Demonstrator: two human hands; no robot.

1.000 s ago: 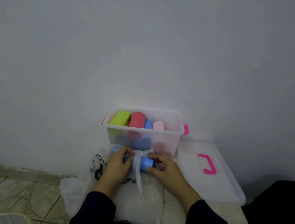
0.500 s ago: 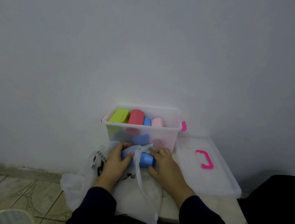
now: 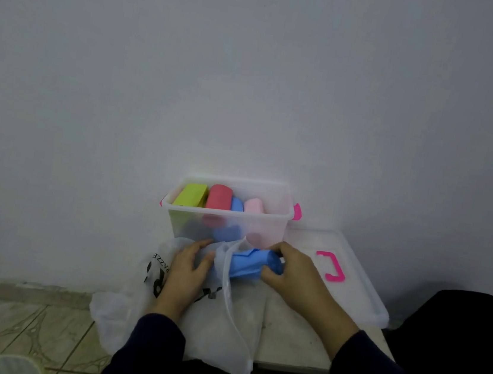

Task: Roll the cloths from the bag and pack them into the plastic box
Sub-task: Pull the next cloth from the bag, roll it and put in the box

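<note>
Fingers [image 3: 282,250] of the right hand [image 3: 296,273] curl over the far end of the blue cloth [image 3: 249,263], with the thumb tucked under its near edge, so that end is pinched between them; the left hand [image 3: 189,265] lies flatter, its fingers spread over the other end of the cloth through the thin film of the bag [image 3: 223,317], pressing rather than gripping as far as can be told. That cloth sits half rolled on the surface [image 3: 292,332], partly inside the bag's mouth, just in front of the plastic box [image 3: 278,221], where green, red, blue and pink rolls already stand side by side. It looks light, soft and limp, likely to spring open if let go, so a hold at both ends with the thumbs keeping the loose flap down seems the safest grip. The bag is slippery and floppy and may drag along with the cloth. Both forearms reach forward from dark sleeves, wrists low and close to the surface, palms turned inward toward each other. The box's lid [image 3: 351,280] lies flat just to the right.
</note>
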